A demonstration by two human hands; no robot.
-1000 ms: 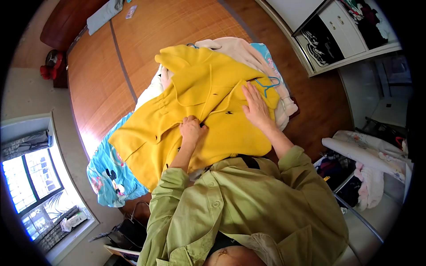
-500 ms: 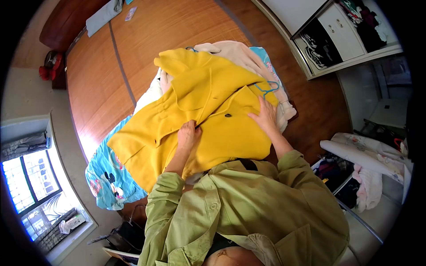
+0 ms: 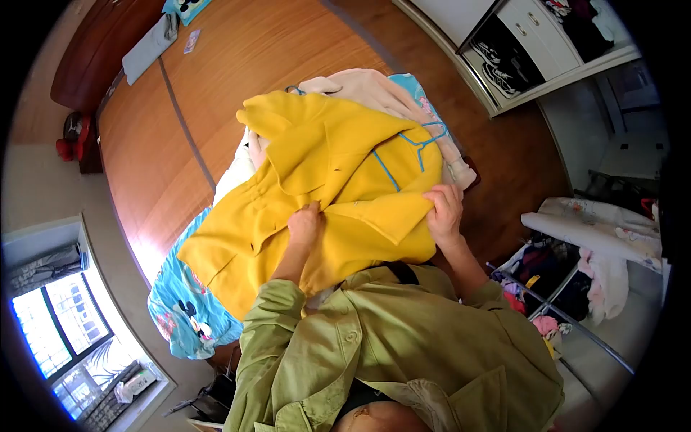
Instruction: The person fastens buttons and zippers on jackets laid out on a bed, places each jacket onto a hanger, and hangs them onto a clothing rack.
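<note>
A yellow coat [image 3: 288, 173] with a hood or wide collar lies spread on the bed in front of me. My right hand [image 3: 445, 214] grips the edge of its front panel, folding that panel back toward me. Inside the opened coat a blue hanger [image 3: 419, 144] shows, its hook lying past the coat's edge. My left hand [image 3: 305, 225] is closed on the coat near the middle of the front opening. Under the coat lie a pale pink garment [image 3: 367, 83] and a blue cartoon-print cloth [image 3: 188, 317].
The bed's brown mat [image 3: 266, 50] stretches beyond the coat, with a folded grey cloth [image 3: 150, 49] at its head. On the right stands a white cabinet [image 3: 536, 36] with shoes [image 3: 497, 75]. A metal rack [image 3: 554, 306] with clothes is at lower right, a window [image 3: 61, 324] at left.
My right hand has taken hold of the coat's front edge and pulled the panel back toward me, baring more of the blue hanger. My left hand stays at the opening.
</note>
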